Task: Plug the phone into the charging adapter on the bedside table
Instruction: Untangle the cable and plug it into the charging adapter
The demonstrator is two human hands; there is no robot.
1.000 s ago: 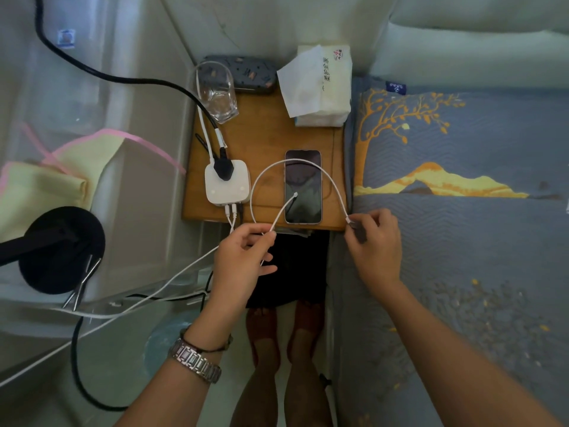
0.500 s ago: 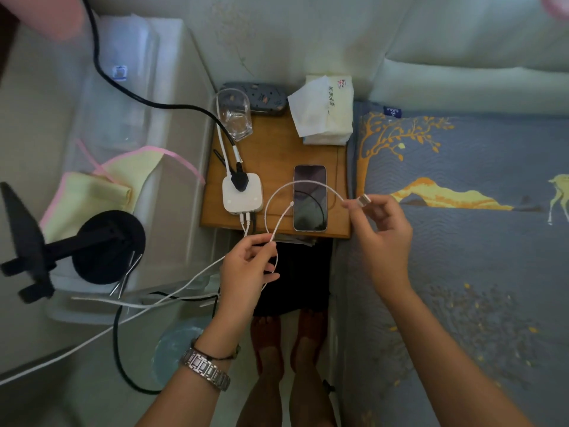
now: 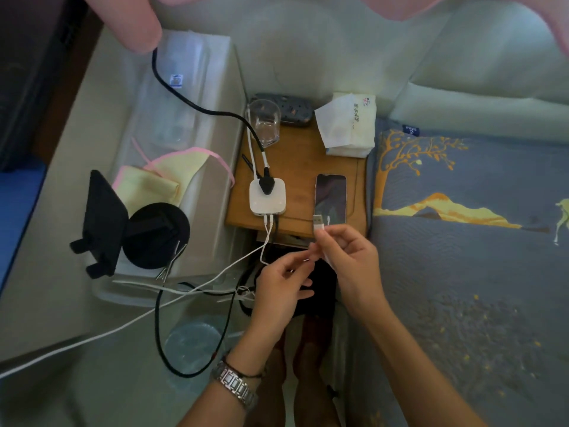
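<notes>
A dark phone (image 3: 331, 199) lies face up on the wooden bedside table (image 3: 300, 167), right of the white square charging adapter (image 3: 267, 196). The adapter has a black plug on top and cables in its front ports. My right hand (image 3: 349, 260) pinches a white cable (image 3: 324, 248) just below its USB plug (image 3: 318, 222), which points up over the table's front edge. My left hand (image 3: 281, 283) pinches the same cable lower down, close beside my right hand. The rest of the cable is hidden by my fingers.
A clear glass (image 3: 264, 122), a grey power strip (image 3: 284, 114) and a tissue pack (image 3: 349, 128) sit at the table's back. The bed with a blue patterned cover (image 3: 468, 241) is to the right. A black stand (image 3: 129, 223) and loose cables (image 3: 191, 291) lie left.
My hands have come together in front of the table. The cable loop that arched over the phone is gathered up. The USB plug now points upward in my right hand.
</notes>
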